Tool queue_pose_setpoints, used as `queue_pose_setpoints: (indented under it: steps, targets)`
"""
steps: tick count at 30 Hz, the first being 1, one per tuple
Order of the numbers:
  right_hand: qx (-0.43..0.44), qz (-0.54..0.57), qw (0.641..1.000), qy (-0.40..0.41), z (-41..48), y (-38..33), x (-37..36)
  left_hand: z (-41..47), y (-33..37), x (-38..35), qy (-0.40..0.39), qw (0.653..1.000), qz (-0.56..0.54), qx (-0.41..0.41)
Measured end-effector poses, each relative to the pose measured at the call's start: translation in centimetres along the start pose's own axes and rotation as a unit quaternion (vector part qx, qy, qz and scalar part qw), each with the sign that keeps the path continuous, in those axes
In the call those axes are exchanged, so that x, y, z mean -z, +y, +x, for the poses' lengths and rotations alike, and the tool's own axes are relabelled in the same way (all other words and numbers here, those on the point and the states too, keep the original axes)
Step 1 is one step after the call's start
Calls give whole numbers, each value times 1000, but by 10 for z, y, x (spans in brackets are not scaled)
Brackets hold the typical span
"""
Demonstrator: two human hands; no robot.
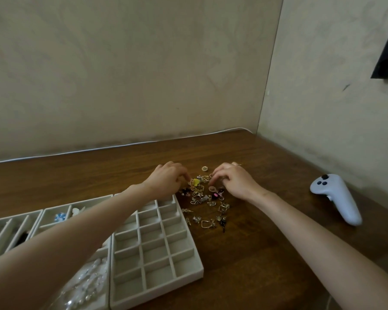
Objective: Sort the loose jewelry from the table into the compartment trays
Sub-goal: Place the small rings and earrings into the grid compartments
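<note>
A pile of loose jewelry (207, 200) lies on the brown wooden table (255, 253), with gold, silver, pink and black pieces and one yellow piece (196, 181). My left hand (166, 183) reaches over the pale grid tray (155, 249) and its curled fingertips touch the pile's left side near the yellow piece. My right hand (233, 183) sits at the pile's upper right, fingers curled down into the pieces. What either hand pinches is hidden by the fingers. A small round gold piece (204, 168) lies apart behind the pile.
More pale trays (14, 229) stand to the left, holding blue beads (59, 217), white pieces and a pearl string (87, 280). A white controller (336, 198) lies on the right. Walls close off the back and right; a white cable runs along the back edge.
</note>
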State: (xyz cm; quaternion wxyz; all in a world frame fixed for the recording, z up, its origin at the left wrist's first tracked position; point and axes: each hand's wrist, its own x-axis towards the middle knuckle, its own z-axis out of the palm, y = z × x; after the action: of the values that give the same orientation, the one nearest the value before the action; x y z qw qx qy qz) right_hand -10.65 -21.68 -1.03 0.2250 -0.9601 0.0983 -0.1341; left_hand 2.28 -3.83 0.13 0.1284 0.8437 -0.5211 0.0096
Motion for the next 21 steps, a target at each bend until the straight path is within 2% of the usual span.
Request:
queue_pose_setpoints:
  steps: [5, 10, 14, 21]
  targets:
    - [-25, -2, 1000, -4, 7, 0, 1, 12, -2, -3, -68, 997, 17, 17]
    - [-39, -9, 999, 0, 11, -5, -2, 20, -3, -3, -28, 999, 34, 29]
    - [-39, 6, 999, 20, 12, -12, -2, 27, -1, -4, -34, 997, 64, 20]
    - [-26, 29, 999, 34, 9, -25, 1, 23, -6, -3, -20, 998, 26, 50]
